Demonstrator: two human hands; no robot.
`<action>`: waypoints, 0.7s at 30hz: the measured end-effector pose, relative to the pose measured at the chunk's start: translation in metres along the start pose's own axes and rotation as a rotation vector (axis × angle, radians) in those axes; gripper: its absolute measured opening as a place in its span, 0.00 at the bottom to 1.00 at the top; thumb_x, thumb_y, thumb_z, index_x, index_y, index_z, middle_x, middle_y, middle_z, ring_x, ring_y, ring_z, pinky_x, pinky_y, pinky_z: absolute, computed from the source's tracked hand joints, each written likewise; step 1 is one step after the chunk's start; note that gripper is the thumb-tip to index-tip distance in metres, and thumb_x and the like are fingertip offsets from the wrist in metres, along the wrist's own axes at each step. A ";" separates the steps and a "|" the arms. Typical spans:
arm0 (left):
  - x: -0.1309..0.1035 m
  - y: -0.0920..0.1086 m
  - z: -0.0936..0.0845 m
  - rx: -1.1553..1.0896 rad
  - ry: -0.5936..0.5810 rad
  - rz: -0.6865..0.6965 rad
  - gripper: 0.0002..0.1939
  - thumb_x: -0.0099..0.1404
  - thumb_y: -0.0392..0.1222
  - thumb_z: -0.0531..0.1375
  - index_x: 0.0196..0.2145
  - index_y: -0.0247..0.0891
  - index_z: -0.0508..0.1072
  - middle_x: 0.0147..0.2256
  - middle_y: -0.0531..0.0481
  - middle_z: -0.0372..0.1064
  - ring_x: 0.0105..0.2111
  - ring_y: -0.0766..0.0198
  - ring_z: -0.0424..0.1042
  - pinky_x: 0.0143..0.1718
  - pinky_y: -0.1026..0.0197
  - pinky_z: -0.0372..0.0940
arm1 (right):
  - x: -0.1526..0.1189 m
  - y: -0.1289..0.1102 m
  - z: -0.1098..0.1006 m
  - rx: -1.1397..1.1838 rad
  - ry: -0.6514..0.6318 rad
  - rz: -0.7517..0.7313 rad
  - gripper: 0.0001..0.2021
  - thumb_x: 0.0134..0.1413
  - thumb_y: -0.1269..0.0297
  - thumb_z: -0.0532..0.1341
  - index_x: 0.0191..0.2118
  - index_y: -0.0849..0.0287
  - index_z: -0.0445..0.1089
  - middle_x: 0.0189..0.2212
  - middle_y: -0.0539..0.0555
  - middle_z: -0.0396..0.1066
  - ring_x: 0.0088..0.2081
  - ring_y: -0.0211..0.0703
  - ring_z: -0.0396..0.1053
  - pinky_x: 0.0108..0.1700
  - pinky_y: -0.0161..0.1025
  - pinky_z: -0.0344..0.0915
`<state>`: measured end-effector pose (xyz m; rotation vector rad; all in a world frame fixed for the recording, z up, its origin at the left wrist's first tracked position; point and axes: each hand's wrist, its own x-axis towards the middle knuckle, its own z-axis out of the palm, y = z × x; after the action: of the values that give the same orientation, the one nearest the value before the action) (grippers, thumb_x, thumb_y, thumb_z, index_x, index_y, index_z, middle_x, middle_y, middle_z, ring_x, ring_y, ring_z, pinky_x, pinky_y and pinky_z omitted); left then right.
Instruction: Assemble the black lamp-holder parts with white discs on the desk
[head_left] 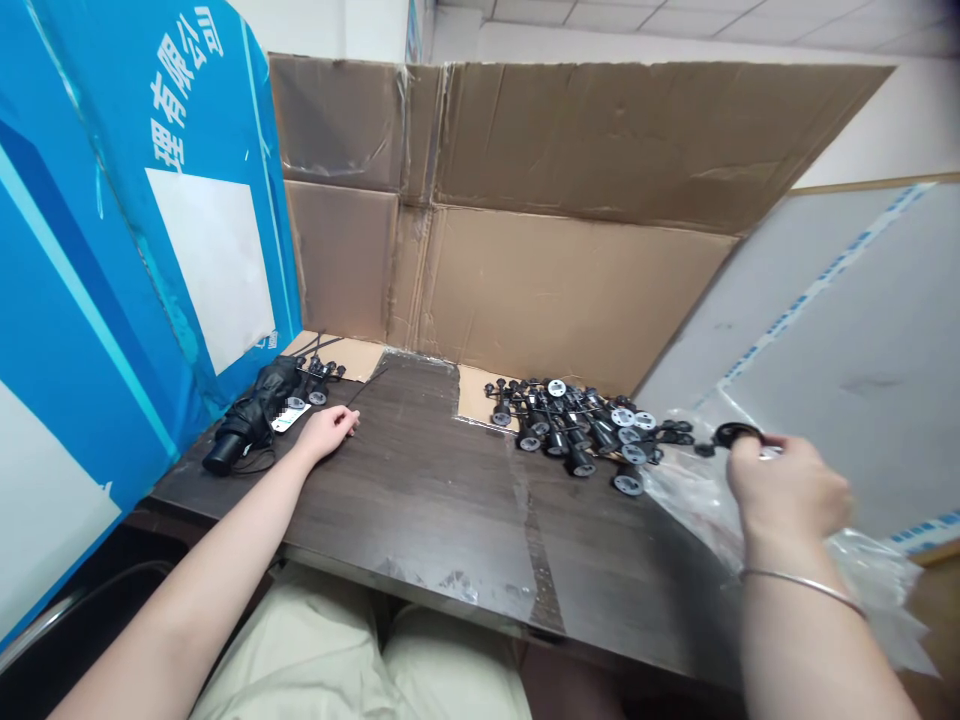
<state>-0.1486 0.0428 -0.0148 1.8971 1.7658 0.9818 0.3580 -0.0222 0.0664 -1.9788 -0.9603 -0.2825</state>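
Partly, the black part at the far right is covered by the right hand that has hold of it, so only its dark round rim and a bit of its pale face show, and its full shape is hard to make out. The clear bag behind and below that hand is hidden in places by the wrist, and its contents, if any, cannot be told. Both forearms run off the lower edge of view. The right arm reaches forward, a thin bracelet round its wrist, back of the hand up, with the grip closed, thumb and fingers pinching the part. The left arm stretches out to the left hand, which lies low over the table with its fingers curled; a thin black rod starts near its fingertips, but whether this grip has hold of it cannot be told. The held part sits at the right fingertips, just right of a pile of black parts overlapping one another on the table. Left of the left hand lies what looks like a folded umbrella, dark and wrinkled.
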 end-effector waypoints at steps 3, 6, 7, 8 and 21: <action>0.000 0.001 0.000 -0.028 0.002 0.014 0.20 0.58 0.56 0.49 0.27 0.38 0.71 0.22 0.53 0.71 0.24 0.64 0.69 0.28 0.65 0.61 | -0.021 -0.035 -0.015 0.291 0.139 0.061 0.14 0.49 0.53 0.53 0.38 0.54 0.67 0.28 0.61 0.67 0.34 0.56 0.68 0.32 0.51 0.61; -0.002 0.006 0.000 -0.077 0.030 0.023 0.19 0.58 0.55 0.50 0.27 0.37 0.70 0.21 0.53 0.69 0.21 0.66 0.67 0.26 0.66 0.61 | -0.042 -0.070 -0.011 0.748 0.055 0.068 0.09 0.45 0.57 0.56 0.34 0.54 0.65 0.21 0.51 0.64 0.19 0.41 0.63 0.21 0.40 0.58; -0.003 0.009 0.000 -0.087 0.052 0.028 0.19 0.59 0.55 0.50 0.27 0.37 0.70 0.20 0.54 0.68 0.20 0.66 0.66 0.26 0.66 0.61 | -0.050 -0.081 -0.005 0.867 -0.006 0.077 0.08 0.43 0.59 0.57 0.32 0.56 0.65 0.18 0.48 0.62 0.16 0.36 0.59 0.18 0.36 0.55; -0.004 0.013 0.000 -0.093 0.078 0.041 0.19 0.59 0.55 0.49 0.27 0.37 0.70 0.20 0.54 0.67 0.20 0.66 0.66 0.25 0.66 0.61 | -0.059 -0.092 0.003 0.975 -0.072 0.099 0.09 0.41 0.59 0.58 0.29 0.57 0.64 0.15 0.46 0.59 0.13 0.33 0.55 0.15 0.33 0.50; -0.013 0.100 0.044 -0.137 -0.025 0.673 0.34 0.50 0.57 0.61 0.52 0.42 0.58 0.48 0.44 0.55 0.32 0.66 0.66 0.37 0.59 0.66 | -0.175 -0.158 0.100 1.221 -0.770 0.048 0.14 0.39 0.54 0.60 0.29 0.60 0.65 0.17 0.46 0.62 0.14 0.30 0.54 0.15 0.30 0.50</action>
<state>-0.0461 0.0242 0.0204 2.4440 1.0045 1.2402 0.1099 0.0149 0.0142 -0.9076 -1.1239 0.9609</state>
